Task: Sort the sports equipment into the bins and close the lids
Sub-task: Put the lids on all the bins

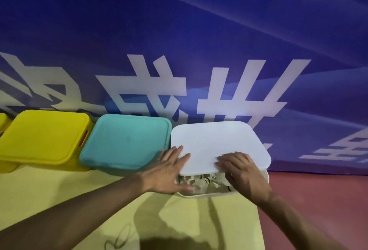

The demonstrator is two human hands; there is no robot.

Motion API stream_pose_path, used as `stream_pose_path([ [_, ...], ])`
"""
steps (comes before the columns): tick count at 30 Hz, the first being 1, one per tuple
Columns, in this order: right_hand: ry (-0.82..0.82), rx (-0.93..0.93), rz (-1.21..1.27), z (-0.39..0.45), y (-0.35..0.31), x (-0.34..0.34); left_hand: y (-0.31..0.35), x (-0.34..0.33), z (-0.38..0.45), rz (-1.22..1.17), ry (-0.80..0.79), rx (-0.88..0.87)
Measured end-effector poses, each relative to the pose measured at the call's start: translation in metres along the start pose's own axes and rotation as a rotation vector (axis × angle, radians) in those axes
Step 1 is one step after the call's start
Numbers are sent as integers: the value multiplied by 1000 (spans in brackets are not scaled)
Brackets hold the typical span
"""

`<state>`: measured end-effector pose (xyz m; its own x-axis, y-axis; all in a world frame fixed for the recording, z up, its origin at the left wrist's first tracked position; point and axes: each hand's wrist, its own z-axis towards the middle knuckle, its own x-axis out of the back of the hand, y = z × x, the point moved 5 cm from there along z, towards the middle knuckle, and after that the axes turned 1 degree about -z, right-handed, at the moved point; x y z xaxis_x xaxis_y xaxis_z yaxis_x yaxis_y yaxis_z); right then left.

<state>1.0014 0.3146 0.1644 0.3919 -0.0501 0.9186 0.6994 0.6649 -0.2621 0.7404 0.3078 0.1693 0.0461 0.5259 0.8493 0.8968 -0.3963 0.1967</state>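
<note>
We kneel or lean over a pale yellow mat [59, 200] that ends at a red floor [318, 200] on our right, and a blue banner [179, 20] with large white characters rises behind everything. Along its foot stand three bins in a row: a yellow bin with its yellow lid [41, 136] shut, a teal lid [127, 140] seated on the bin just beside it, and the white bin [209, 194] nearest our hands. The white lid [217, 146] lies over the far part of that bin, pushed back, so the near strip stays uncovered and white shuttlecocks [201, 182] show inside. Our left hand [169, 172] lies flat and spread, fingers on the lid's near left corner, thumb down by the bin's rim; it grips nothing. Our right hand [241, 172] curls over the lid's near edge, fingertips on top; we cannot tell whether the thumb pinches from beneath.
</note>
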Motion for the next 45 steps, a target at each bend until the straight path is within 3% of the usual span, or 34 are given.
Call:
stream_pose_path([
  [5, -50, -7, 46, -19, -19, -12, 8, -31, -2, 188, 110, -52],
  [17, -86, 80, 49, -54, -14, -30, 19, -70, 4, 292, 282, -102],
  [26, -116, 0, 6, -32, -2, -28, 10, -37, 37, 394, 252, -52],
  [29, -124, -184, 96, -23, 21, -15, 5, -38, 45, 433, 260, -85],
  [31, 41, -374, 65, -19, 50, 2, 0, -39, 46, 439, 248, -97],
  [33, 187, -719, -20, -27, 88, 12, -4, -42, 48, 438, 200, -99],
  [35, 65, -1157, 125, -45, 116, 5, -4, -41, 49, 407, 123, -86],
  [37, -213, -1393, 328, -57, 118, -11, 1, -28, 51, 310, 33, -56],
  [39, -307, -1383, 386, -57, 113, -17, 2, -4, 53, 130, 27, 1],
  [42, -262, -1347, 388, -52, 109, -23, -10, 18, 57, 13, 147, 51],
  [45, -227, -1363, 452, -44, 108, -29, -23, 10, 60, 18, 9, 113],
])
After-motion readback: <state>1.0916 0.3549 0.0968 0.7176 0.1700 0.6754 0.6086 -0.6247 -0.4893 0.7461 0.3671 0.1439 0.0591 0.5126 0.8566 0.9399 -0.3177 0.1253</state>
